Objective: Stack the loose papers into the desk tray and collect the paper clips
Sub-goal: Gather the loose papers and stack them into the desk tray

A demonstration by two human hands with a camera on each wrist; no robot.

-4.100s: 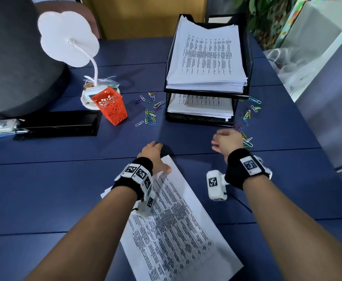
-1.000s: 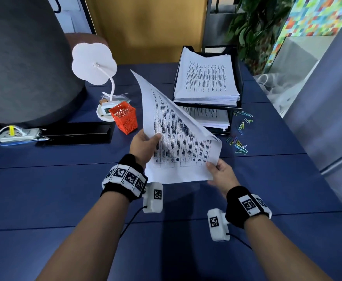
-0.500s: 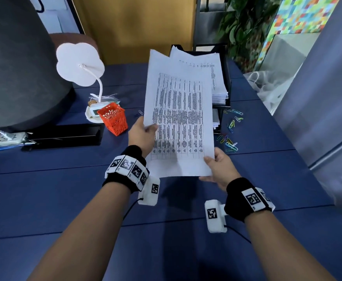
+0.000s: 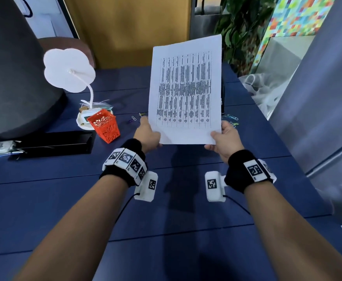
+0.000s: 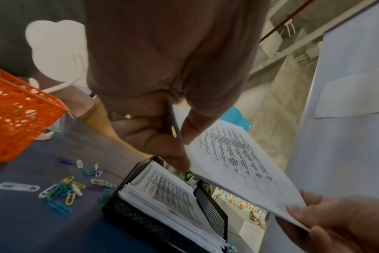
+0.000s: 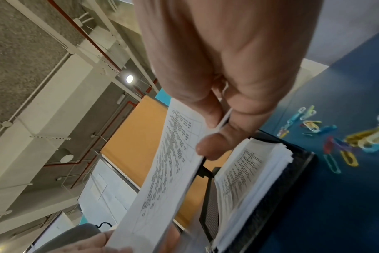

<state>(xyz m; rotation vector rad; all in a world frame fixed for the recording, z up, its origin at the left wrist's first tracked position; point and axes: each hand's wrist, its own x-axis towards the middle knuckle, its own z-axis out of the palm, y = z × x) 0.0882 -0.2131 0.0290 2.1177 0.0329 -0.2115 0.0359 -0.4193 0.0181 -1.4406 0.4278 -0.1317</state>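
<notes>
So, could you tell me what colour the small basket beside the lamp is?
Orange basket, clearest in the head view.

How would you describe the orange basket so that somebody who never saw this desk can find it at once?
Start at the blue desk and find the white flower-shaped lamp on its left side. The orange basket stands tilted against the lamp's base, left of the left hand. It is the only orange thing there, with cut-out walls.

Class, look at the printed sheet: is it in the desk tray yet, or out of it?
Out. Both hands pinch the printed sheet by its lower corners, raised above the desk tray.
</notes>
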